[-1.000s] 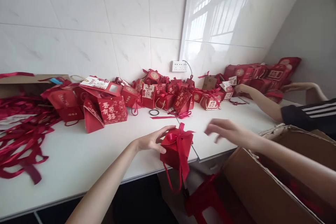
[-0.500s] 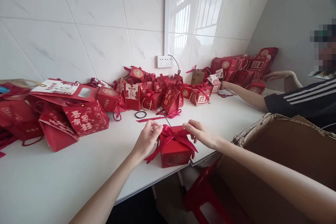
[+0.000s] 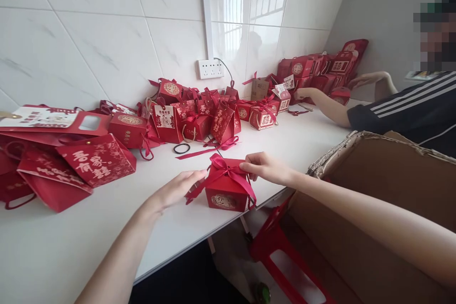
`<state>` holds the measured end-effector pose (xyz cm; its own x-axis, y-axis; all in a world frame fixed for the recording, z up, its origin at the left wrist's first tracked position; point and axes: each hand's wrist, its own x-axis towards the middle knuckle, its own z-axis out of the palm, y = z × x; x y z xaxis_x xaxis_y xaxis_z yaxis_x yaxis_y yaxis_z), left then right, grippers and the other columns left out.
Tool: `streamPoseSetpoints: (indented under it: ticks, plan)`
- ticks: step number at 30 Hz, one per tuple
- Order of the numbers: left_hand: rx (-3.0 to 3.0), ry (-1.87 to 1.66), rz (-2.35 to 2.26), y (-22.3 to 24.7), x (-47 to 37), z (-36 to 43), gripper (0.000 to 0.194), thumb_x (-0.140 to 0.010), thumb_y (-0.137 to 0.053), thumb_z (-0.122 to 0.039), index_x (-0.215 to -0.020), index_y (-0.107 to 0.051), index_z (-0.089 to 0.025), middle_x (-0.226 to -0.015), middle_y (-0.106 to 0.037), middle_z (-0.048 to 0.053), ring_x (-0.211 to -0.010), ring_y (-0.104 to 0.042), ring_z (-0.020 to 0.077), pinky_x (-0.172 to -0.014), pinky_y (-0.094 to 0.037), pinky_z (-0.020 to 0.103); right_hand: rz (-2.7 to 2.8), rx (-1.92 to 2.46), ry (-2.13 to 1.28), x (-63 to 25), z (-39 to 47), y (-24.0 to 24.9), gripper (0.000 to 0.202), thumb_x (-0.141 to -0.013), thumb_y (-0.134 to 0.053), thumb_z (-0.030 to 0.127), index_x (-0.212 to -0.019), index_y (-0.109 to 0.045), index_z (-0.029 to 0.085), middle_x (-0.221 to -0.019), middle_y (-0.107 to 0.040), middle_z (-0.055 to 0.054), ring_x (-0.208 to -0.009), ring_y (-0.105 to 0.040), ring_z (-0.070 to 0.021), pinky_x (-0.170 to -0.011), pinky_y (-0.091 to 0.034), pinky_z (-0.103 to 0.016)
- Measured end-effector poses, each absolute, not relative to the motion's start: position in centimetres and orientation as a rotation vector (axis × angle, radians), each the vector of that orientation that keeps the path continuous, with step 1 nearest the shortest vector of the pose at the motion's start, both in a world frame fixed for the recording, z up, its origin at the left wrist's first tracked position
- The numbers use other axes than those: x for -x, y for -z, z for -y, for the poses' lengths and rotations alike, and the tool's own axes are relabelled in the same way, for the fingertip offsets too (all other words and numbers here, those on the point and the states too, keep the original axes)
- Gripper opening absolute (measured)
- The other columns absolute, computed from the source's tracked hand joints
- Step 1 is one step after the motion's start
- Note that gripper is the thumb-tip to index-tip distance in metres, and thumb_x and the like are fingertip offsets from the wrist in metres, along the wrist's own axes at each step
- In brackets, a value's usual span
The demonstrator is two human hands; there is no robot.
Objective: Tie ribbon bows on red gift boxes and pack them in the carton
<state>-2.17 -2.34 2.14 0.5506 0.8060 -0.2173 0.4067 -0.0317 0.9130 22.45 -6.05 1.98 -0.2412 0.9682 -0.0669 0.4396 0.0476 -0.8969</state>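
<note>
A red gift box [image 3: 228, 194] with a ribbon bow [image 3: 225, 166] on its top stands at the front edge of the white table [image 3: 156, 228]. On the box's left side, my left hand [image 3: 178, 187] has its fingers stretched out by a ribbon tail, palm toward the box. My right hand [image 3: 265, 168] is at the upper right of the box, thumb and fingers closed at the ribbon's right loop. A black ring-shaped band [image 3: 181, 148] and a loose red ribbon lie behind the box.
Red boxes [image 3: 96, 159] are heaped at the left, more [image 3: 224, 121] along the wall. A person's hand [image 3: 302, 95] touches items at the right. An open cardboard box [image 3: 374, 180] and a red stool [image 3: 274, 242] are at the lower right.
My left hand has left the bow and opened out beside the box's left side. My right hand remains at the bow's right. The whole view has shifted slightly.
</note>
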Motion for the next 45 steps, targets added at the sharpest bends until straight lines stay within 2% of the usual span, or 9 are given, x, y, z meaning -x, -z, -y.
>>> streamPoseSetpoints:
  ticks: [4, 12, 16, 19, 23, 29, 33, 37, 45]
  plan:
    - [-1.768, -0.321, -0.964, -3.2, 3.1, 2.9, 0.038, -0.077, -0.053, -0.052, -0.058, -0.047, -0.019, -0.049, -0.045, -0.003, -0.045, -0.043, 0.0118, -0.048, -0.036, 0.024, 1.807, 1.531, -0.991, -22.4, 5.9, -1.8, 0.033, -0.08, -0.05, 0.046, -0.064, -0.045, 0.018, -0.058, -0.053, 0.001, -0.055, -0.049, -0.0112, -0.054, -0.04, -0.025]
    - [-2.523, -0.971, -1.162, -4.3, 0.6, 7.3, 0.023, -0.081, -0.047, -0.038, -0.066, -0.056, -0.023, -0.075, -0.053, 0.004, -0.079, -0.052, 0.0214, -0.073, -0.044, 0.033, 2.195, 0.999, 0.263, -21.4, 8.3, -2.8, 0.031, -0.084, -0.053, 0.041, -0.099, -0.052, 0.014, -0.1, -0.054, -0.014, -0.09, -0.052, -0.0216, -0.078, -0.043, -0.036]
    - [-2.623, -0.619, -0.728, -4.8, 0.0, 6.9, 0.021, -0.08, -0.052, -0.037, -0.065, -0.057, -0.024, -0.073, -0.056, 0.003, -0.079, -0.051, 0.0206, -0.077, -0.043, 0.033, 2.391, 0.811, 0.43, -19.8, 9.0, -2.6, 0.034, -0.089, -0.047, 0.044, -0.093, -0.054, 0.012, -0.088, -0.058, -0.01, -0.076, -0.053, -0.0176, -0.071, -0.04, -0.032]
    - [-2.463, -0.92, -0.683, -3.9, -0.1, 5.0, 0.03, -0.083, -0.044, -0.039, -0.059, -0.05, -0.022, -0.061, -0.049, 0.001, -0.068, -0.047, 0.0182, -0.073, -0.042, 0.033, 2.443, 0.77, 0.487, -19.3, 9.0, -2.4, 0.022, -0.094, -0.041, 0.026, -0.081, -0.054, 0.014, -0.08, -0.059, -0.006, -0.069, -0.051, -0.0134, -0.068, -0.035, -0.028]
    - [-1.996, -1.212, -1.096, -1.8, -0.8, 3.3, 0.021, -0.079, -0.05, -0.041, -0.082, -0.049, -0.02, -0.071, -0.049, -0.001, -0.067, -0.048, 0.0145, -0.065, -0.041, 0.027, 2.513, 0.69, 0.557, -19.4, 9.3, -2.4, 0.018, -0.093, -0.039, 0.015, -0.089, -0.057, 0.014, -0.082, -0.061, -0.006, -0.071, -0.053, -0.0133, -0.069, -0.035, -0.029]
    - [-1.871, -1.018, -1.081, -1.0, -1.8, 3.5, 0.029, -0.077, -0.054, -0.048, -0.075, -0.051, -0.019, -0.065, -0.047, -0.003, -0.061, -0.044, 0.0123, -0.059, -0.036, 0.024, 2.482, 0.308, 0.143, -20.0, 10.2, -3.1, 0.031, -0.092, -0.039, 0.038, -0.098, -0.055, 0.012, -0.084, -0.064, -0.01, -0.08, -0.057, -0.0171, -0.075, -0.042, -0.03]
    - [-1.741, -1.075, -1.084, -1.5, -2.2, 3.1, 0.033, -0.078, -0.053, -0.049, -0.067, -0.048, -0.019, -0.06, -0.044, -0.004, -0.057, -0.041, 0.0112, -0.057, -0.033, 0.022, 2.123, 1.181, -0.136, -21.4, 9.2, -3.8, 0.038, -0.092, -0.031, 0.044, -0.067, -0.047, 0.02, -0.058, -0.05, -0.002, -0.052, -0.043, -0.0127, -0.054, -0.036, -0.026]
    - [-1.735, -1.099, -1.096, -1.1, -2.4, 3.2, 0.031, -0.08, -0.052, -0.043, -0.062, -0.042, -0.019, -0.057, -0.04, -0.005, -0.056, -0.039, 0.0104, -0.055, -0.032, 0.022, 1.94, 1.855, -0.622, -22.0, 7.6, -3.6, 0.055, -0.085, -0.03, 0.063, -0.054, -0.041, 0.019, -0.053, -0.045, -0.001, -0.048, -0.038, -0.0116, -0.052, -0.031, -0.027]
    - [-1.609, -1.135, -1.118, 0.3, -2.6, 4.7, 0.034, -0.085, -0.046, -0.037, -0.06, -0.03, -0.02, -0.056, -0.03, -0.005, -0.051, -0.031, 0.0086, -0.047, -0.028, 0.02, 1.636, 1.47, -1.283, -22.1, 6.8, -2.6, 0.041, -0.072, -0.055, 0.056, -0.062, -0.045, 0.017, -0.061, -0.044, 0.004, -0.059, -0.041, -0.0095, -0.06, -0.036, -0.025]
